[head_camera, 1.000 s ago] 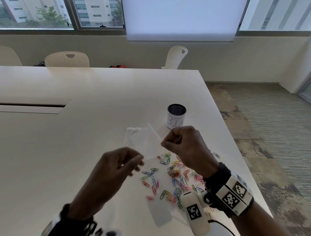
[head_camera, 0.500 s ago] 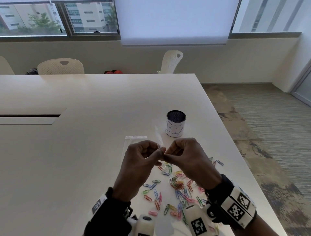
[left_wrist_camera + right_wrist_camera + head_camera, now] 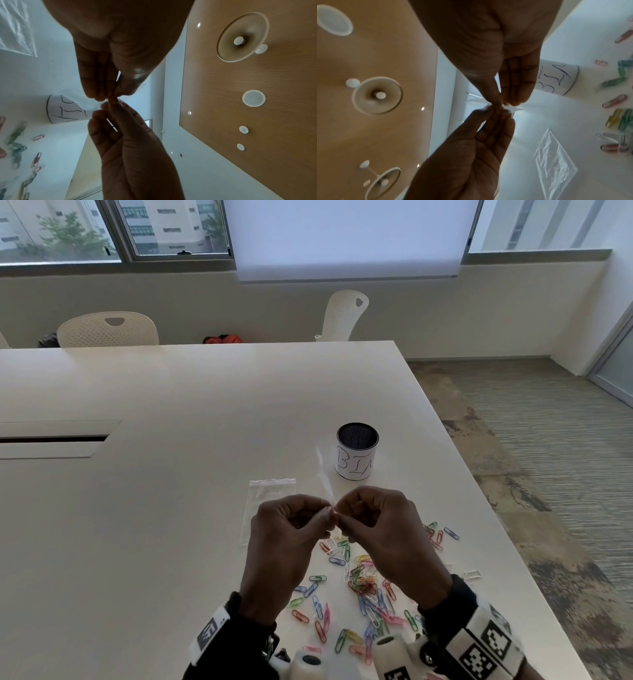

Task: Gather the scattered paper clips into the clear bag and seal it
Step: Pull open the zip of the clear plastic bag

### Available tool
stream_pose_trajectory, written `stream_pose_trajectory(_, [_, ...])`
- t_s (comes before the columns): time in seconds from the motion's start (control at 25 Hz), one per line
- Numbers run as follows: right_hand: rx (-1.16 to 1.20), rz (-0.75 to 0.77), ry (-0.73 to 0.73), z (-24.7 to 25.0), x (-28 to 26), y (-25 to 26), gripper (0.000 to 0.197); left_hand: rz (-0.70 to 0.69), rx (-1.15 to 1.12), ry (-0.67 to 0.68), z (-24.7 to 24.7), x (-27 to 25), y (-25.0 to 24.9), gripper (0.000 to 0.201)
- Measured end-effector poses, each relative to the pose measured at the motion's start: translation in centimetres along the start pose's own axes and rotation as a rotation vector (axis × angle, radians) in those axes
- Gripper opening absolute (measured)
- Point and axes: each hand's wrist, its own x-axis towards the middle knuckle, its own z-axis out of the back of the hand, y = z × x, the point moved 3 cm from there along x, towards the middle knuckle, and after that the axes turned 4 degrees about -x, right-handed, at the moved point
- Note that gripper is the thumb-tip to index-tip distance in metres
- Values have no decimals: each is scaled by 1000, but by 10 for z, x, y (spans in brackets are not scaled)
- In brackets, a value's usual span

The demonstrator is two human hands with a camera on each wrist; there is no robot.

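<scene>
I hold a small clear bag (image 3: 323, 474) edge-on above the table. My left hand (image 3: 325, 513) and right hand (image 3: 342, 514) meet fingertip to fingertip and each pinches the bag's lower edge. The left wrist view shows the left hand (image 3: 104, 96) pinching the film (image 3: 84, 100), with the right hand (image 3: 113, 106) coming from below. In the right wrist view the right hand (image 3: 502, 103) and left hand (image 3: 494, 110) pinch the same strip (image 3: 513, 108). Coloured paper clips (image 3: 363, 587) lie scattered on the white table (image 3: 171, 508) under and behind my hands.
A second clear bag (image 3: 269, 501) lies flat on the table left of my hands. A white cup marked "BIN" (image 3: 357, 457) stands just beyond them. The table's right edge (image 3: 479, 491) is close. White chairs (image 3: 108, 330) stand at the far side.
My left hand rose from beside the clips and met the right hand at the bag one second ago. Both hands have held the pinch since half a second ago.
</scene>
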Motion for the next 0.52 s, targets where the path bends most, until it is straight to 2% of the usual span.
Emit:
stream_pose_trajectory(0.08, [-35, 48, -47, 0, -1, 3, 1, -33, 23, -44, -4, 0, 0, 5])
stream_pose_trajectory(0.2, [-13, 56, -61, 2, 0, 2, 3, -65, 4, -102, -6, -2, -1, 5])
stream_pose_trajectory(0.44, [259, -101, -23, 7, -2, -7, 7, -94, 44, -137, -9, -6, -6, 4])
stream_pose_trajectory(0.52, [176, -116, -45, 11, -3, -10, 7, -114, 115, -119, -8, -8, -9, 2])
